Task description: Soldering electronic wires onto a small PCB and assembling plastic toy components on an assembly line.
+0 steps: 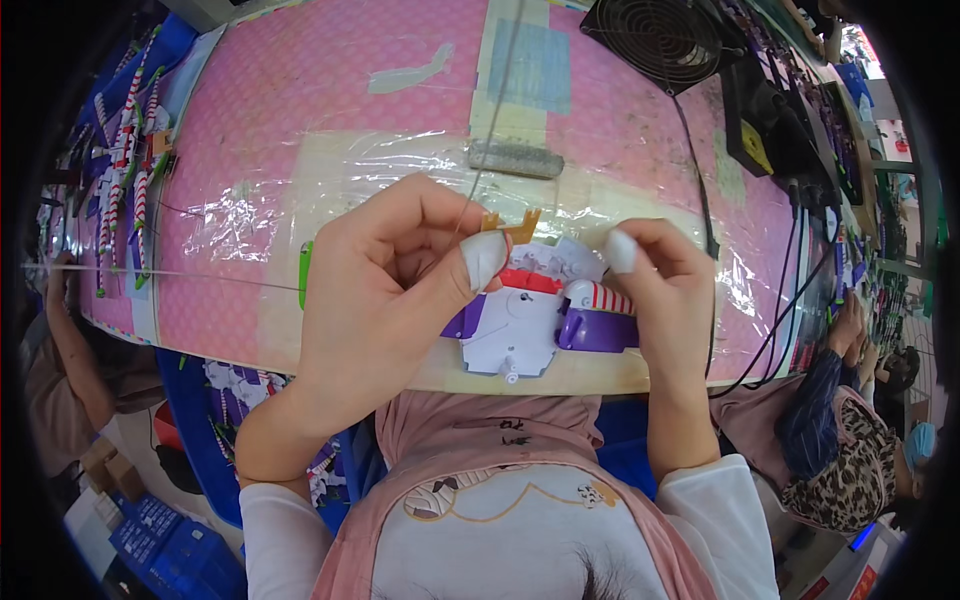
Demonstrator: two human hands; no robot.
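My left hand (390, 270) pinches a small yellow-orange notched plastic piece (515, 228) between its taped thumb and its fingers. Below it on the table lies a white plastic toy body (510, 330) with a red strip and purple parts. To the body's right extends a purple arm part (598, 330) with a red-and-white striped top. My right hand (665, 285) is beside that arm, fingers curled and its white-taped thumb against the forefinger; whatever they grip is too small or hidden. A green part (305, 275) shows behind my left hand.
A grey metal bar (515, 160) lies beyond my hands on the plastic-covered pink table (270, 80). A black fan (655, 40) with cables stands far right. Striped toy parts (130, 150) fill a blue bin at the left; another blue bin (200, 430) is below the table edge. People sit at both sides.
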